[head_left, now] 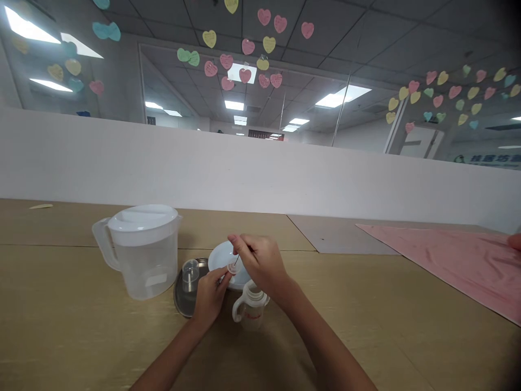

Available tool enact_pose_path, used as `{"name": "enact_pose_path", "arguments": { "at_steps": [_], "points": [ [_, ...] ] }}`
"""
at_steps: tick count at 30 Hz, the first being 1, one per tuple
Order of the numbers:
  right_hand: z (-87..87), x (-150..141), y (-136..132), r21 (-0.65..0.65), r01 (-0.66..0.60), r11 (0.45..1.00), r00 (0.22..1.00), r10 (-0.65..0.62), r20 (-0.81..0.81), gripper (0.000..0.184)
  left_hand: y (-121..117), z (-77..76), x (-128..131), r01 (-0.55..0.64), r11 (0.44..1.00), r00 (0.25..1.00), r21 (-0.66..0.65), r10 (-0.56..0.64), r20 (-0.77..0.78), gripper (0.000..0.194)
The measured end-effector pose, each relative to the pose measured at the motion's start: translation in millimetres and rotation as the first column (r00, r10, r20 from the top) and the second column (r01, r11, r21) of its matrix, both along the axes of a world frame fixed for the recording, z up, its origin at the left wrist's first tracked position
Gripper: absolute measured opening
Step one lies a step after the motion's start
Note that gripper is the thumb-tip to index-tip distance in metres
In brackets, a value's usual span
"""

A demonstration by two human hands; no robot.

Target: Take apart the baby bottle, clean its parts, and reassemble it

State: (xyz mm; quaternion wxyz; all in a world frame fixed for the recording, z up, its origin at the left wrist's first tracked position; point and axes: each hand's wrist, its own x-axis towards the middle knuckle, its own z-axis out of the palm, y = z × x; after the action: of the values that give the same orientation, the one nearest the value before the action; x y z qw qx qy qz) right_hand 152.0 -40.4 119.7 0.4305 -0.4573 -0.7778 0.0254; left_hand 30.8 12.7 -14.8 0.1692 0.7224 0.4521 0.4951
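My left hand (209, 296) pinches a small translucent round part (232, 267), possibly a bottle teat or cap, above a white plate (222, 256). My right hand (260, 263) holds a thin metal pin or stick (236, 260) between its fingertips, with the tip at that round part. Just below my right hand stands a small plastic baby bottle (250, 310) with a handle and no visible teat. To the left of my left hand, a small transparent cup (190, 276) sits on a round steel tray (181, 296).
A transparent plastic pitcher (142, 266) with a white lid stands left of the tray. A pink cloth (439, 260) lies on the wooden table (81, 326) at the right, with another person's hand (515, 241) at its far edge. A low white partition (244, 168) runs behind the table.
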Motion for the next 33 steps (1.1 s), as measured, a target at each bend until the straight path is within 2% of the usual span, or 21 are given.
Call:
{"name": "enact_pose_path", "arguments": {
  "at_steps": [4, 7, 15, 23, 28, 33],
  "points": [
    [-1.4, -1, -1, 0.104, -0.004, 0.995, 0.996, -0.005, 0.089, 0.047, -2, 2.1, 1, -0.002, 1.0, 1.0, -0.003, 0.002, -0.004, 0.034],
    [-5.4, -1, 6, 0.134, -0.008, 0.991, 0.988, -0.012, 0.154, 0.043, -5, 4.1, 2, 0.006, 1.0, 1.0, -0.008, -0.006, 0.031, 0.035],
    [-14.0, 0, 18, 0.09, -0.046, 0.995, 0.964, 0.02, 0.267, 0.037, -10, 5.8, 2, 0.056, 0.998, 0.996, -0.007, -0.055, 0.068, 0.035],
    [-31.9, 5, 39, 0.003, -0.064, 0.998, 0.92, 0.058, 0.387, 0.019, -5, 1.8, -1, -0.011, 0.999, 0.994, 0.04, 0.007, 0.107, 0.033],
    [-35.0, 4, 42, -0.013, -0.093, 0.996, 0.901, 0.09, 0.424, 0.021, 1, 0.2, -3, -0.025, 0.998, 0.998, 0.055, 0.021, 0.066, 0.032],
    [-33.8, 2, 36, 0.029, -0.08, 0.996, 0.904, 0.06, 0.423, 0.026, 3, 3.1, -4, 0.008, 0.994, 0.996, 0.105, 0.001, -0.088, 0.035]
  ]
}}
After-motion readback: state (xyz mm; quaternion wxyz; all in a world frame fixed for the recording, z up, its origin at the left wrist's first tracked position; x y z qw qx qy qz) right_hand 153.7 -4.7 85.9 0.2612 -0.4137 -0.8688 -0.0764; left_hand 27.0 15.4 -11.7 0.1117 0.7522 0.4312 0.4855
